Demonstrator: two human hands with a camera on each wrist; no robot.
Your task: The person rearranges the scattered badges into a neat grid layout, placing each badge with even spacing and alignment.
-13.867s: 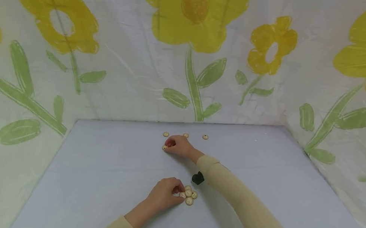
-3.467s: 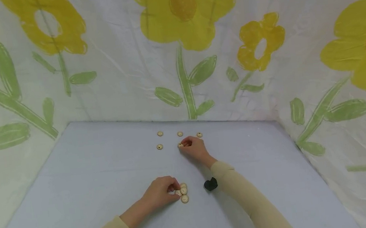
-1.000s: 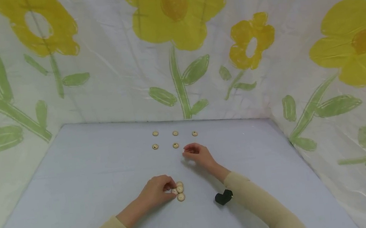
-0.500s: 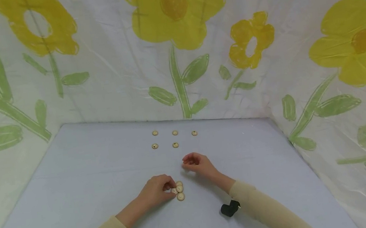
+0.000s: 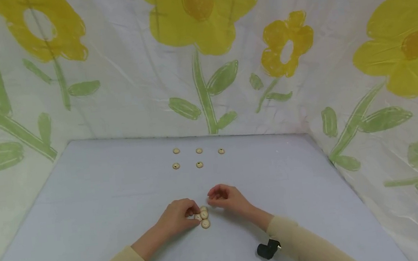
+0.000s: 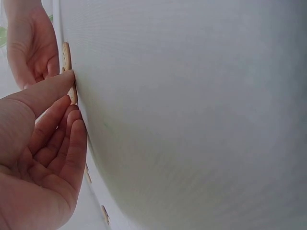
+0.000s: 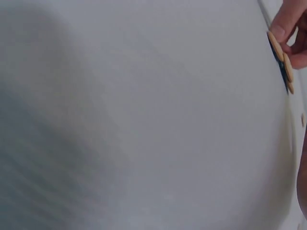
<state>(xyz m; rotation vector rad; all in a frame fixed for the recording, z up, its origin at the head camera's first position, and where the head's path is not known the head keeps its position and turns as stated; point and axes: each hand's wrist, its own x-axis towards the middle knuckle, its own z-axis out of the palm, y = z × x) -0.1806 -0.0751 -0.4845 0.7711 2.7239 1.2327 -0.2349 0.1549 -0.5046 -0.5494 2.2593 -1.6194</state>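
A small cluster of round wooden buttons lies in front of me in the head view, one button (image 5: 204,214) overlapping those around it. With thumb and forefinger my left hand (image 5: 178,216) pinches the cluster's left button (image 5: 198,217). Just beyond and right of the cluster, my right hand (image 5: 228,197) hovers with loosely curled fingers and nothing visible in them. In the left wrist view, a button edge (image 6: 73,92) shows between my left thumb (image 6: 53,89) and forefinger. The right wrist view catches the cluster's buttons (image 7: 288,67) edge-on beside the left hand's fingertips (image 7: 278,32).
Farther back on the pale table (image 5: 121,175), several buttons lie spaced apart in two rows, including a far right button (image 5: 221,151) and a nearer button (image 5: 199,164). A flower-printed cloth (image 5: 131,92) closes the table in at the back and sides.
The cluster's right button is gone; the nearer far row has gained one. My right hand has let go there and come back toward the cluster. The left hand stays on its button.
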